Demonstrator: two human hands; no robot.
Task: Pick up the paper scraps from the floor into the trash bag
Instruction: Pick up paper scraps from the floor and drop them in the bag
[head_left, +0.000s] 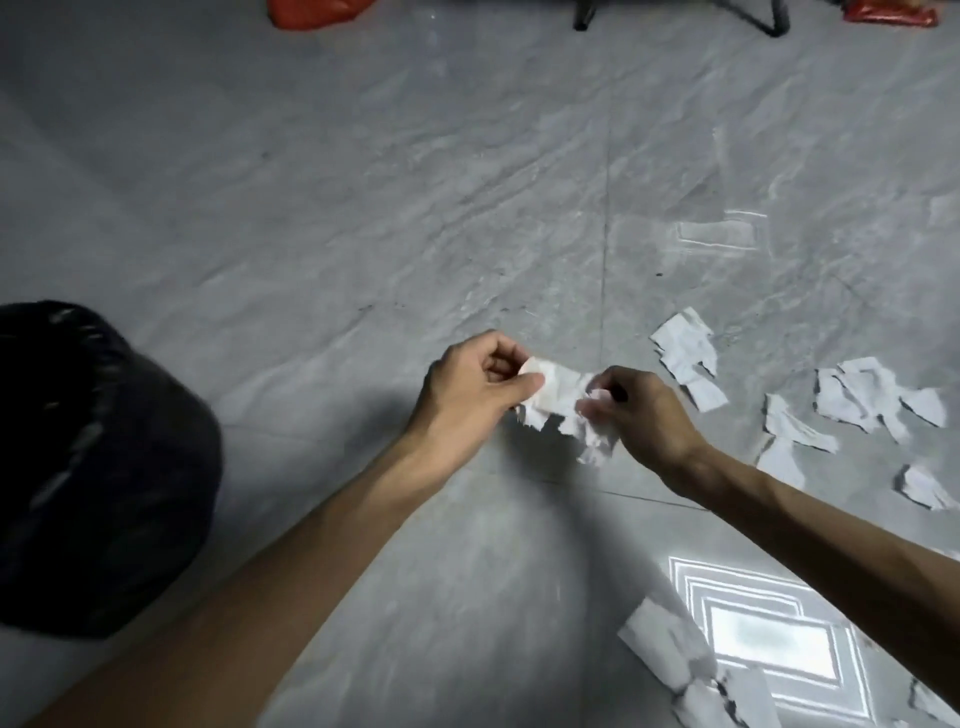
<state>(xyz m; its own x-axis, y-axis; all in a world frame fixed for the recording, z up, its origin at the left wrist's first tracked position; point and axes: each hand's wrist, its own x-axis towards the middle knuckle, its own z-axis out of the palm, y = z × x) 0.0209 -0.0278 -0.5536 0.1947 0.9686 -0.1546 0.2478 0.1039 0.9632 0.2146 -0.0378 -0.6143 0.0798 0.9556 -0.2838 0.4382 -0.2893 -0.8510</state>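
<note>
1. Both hands meet near the middle of the view over the grey tiled floor (363, 208); the left hand (475, 384) pinches one end of a bunch of paper scraps (558, 402) between thumb and curled fingers (527, 383); the right hand (644, 410) has its fingers closed on the other end, so the bunch hangs between the two hands, apparently clear of the floor.
2. The black trash bag (98, 467) sits at about 9 o'clock from the hands, well apart from them; its mouth and contents cannot be made out, so how much paper is already inside cannot be told.
3. Progress, as a judgement: the task is under way but far from finished; the held bunch has yet to go to the bag; loose scraps (852, 400) lie scattered at 3 o'clock from the hands, and another torn piece (670, 654) lies at 5 o'clock near a bright window reflection on the tiles.
4. Hidden or unclear: the scraps at the right and bottom edges are cut off by the frame, so their full number is unknown; motion blur softens the held paper, and how many pieces it holds cannot be told.
5. At 12 o'clock, cropped by the top edge: an orange bag (311, 13), dark stand legs (763, 18) and a red wrapper (891, 13); none is touched.
</note>
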